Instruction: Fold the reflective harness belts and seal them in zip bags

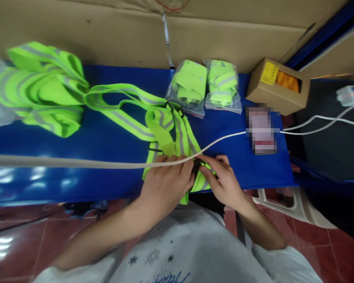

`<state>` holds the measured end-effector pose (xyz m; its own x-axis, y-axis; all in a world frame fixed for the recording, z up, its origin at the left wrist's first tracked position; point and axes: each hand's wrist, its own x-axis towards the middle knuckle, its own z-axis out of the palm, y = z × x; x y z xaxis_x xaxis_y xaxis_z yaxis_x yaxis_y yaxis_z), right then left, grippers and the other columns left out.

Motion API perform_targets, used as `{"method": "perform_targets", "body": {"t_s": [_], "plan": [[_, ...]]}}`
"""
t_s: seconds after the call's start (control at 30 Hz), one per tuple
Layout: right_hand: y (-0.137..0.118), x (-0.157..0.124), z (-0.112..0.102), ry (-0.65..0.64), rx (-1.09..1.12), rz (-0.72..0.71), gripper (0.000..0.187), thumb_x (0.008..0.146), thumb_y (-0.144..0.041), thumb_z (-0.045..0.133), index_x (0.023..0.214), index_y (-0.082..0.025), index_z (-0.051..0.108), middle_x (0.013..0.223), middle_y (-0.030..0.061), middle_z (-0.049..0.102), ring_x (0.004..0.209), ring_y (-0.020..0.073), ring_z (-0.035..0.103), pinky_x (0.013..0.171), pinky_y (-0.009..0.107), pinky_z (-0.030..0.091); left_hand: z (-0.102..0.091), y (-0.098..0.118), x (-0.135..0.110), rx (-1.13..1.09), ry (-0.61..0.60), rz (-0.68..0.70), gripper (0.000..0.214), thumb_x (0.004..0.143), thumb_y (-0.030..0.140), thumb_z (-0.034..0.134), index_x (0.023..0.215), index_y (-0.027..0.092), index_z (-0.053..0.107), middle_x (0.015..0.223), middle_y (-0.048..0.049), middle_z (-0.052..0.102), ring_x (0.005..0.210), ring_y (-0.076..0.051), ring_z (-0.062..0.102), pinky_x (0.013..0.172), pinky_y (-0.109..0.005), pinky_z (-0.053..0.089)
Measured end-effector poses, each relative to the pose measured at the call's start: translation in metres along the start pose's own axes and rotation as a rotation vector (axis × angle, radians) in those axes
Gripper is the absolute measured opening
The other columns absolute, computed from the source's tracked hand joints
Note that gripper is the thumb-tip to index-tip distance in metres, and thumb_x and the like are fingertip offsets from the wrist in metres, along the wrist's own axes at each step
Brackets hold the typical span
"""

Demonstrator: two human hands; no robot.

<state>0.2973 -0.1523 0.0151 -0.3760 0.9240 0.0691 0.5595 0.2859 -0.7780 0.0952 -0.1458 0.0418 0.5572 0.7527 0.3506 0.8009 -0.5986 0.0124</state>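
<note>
A neon-yellow reflective strap harness (181, 133) with grey stripes lies bunched at the table's front edge. My left hand (169, 177) is closed over its straps, fingers curled around a black buckle (196, 167). From the other side my right hand (222, 179) pinches the same buckle between thumb and forefinger. Some straps hang below the hands over the edge. Looped straps run from the harness to a large heap of similar straps (41, 88) at the left. My left fingertips are partly hidden.
Two clear bags (190, 84) of folded neon straps lie at the back. Right of them are a cardboard box (279, 84) with orange contents and a pixelated phone (262, 129). A white cable (224, 138) crosses in front of the hands. A white plastic stool (297, 206) stands below right.
</note>
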Motion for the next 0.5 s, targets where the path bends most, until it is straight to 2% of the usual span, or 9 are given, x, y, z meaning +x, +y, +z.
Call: {"method": "perform_targets", "body": {"t_s": [0.13,0.2,0.3,0.4,0.47,0.5], "plan": [[-0.001,-0.001,0.000,0.008,0.010,0.045,0.037,0.111,-0.032,0.047,0.142,-0.027,0.066,0.132,0.0058,0.076,0.101,0.0198,0.069,0.099,0.039,0.048,0.004,-0.005,-0.004,-0.051,0.025,-0.005,0.008,0.097,0.027,0.066,0.096,0.019,0.066,0.080,-0.0045,0.074,0.075,-0.027,0.073,0.064,-0.042,0.050],[-0.001,-0.002,0.000,0.056,0.028,0.071,0.036,0.111,-0.033,0.046,0.139,-0.027,0.067,0.131,0.0058,0.076,0.104,0.0198,0.069,0.098,0.038,0.049,0.007,-0.006,-0.008,-0.103,0.038,-0.034,0.012,0.099,0.030,0.067,0.105,0.020,0.066,0.092,-0.0048,0.078,0.083,-0.027,0.076,0.068,-0.041,0.053],[0.001,-0.004,0.001,0.130,0.083,0.107,0.032,0.111,-0.033,0.047,0.134,-0.028,0.068,0.129,0.0052,0.076,0.112,0.0211,0.069,0.099,0.037,0.052,0.008,-0.011,-0.015,-0.168,0.025,-0.051,0.034,0.103,0.042,0.065,0.127,0.018,0.062,0.110,-0.0090,0.080,0.097,-0.029,0.078,0.080,-0.043,0.057],[0.004,-0.007,0.001,0.161,0.134,0.139,0.028,0.110,-0.035,0.049,0.131,-0.030,0.068,0.125,0.0045,0.076,0.115,0.0218,0.069,0.100,0.037,0.053,0.001,-0.026,-0.031,-0.239,-0.027,-0.044,0.036,0.105,0.042,0.063,0.132,0.018,0.059,0.112,-0.0099,0.080,0.099,-0.028,0.078,0.086,-0.044,0.059],[0.007,-0.011,-0.003,0.211,0.163,0.186,0.025,0.109,-0.038,0.052,0.127,-0.029,0.067,0.119,0.0051,0.076,0.110,0.0220,0.070,0.095,0.036,0.055,-0.009,-0.041,-0.048,-0.317,-0.024,-0.148,0.029,0.104,0.039,0.065,0.127,0.022,0.063,0.108,-0.0070,0.080,0.096,-0.026,0.078,0.086,-0.044,0.061],[0.009,-0.014,-0.007,0.250,0.192,0.210,0.024,0.108,-0.039,0.053,0.126,-0.028,0.065,0.115,0.0053,0.076,0.106,0.0220,0.071,0.092,0.036,0.057,-0.014,-0.048,-0.058,-0.365,-0.002,-0.260,0.025,0.102,0.040,0.067,0.123,0.025,0.066,0.106,-0.0052,0.080,0.093,-0.026,0.078,0.083,-0.043,0.063]]}}
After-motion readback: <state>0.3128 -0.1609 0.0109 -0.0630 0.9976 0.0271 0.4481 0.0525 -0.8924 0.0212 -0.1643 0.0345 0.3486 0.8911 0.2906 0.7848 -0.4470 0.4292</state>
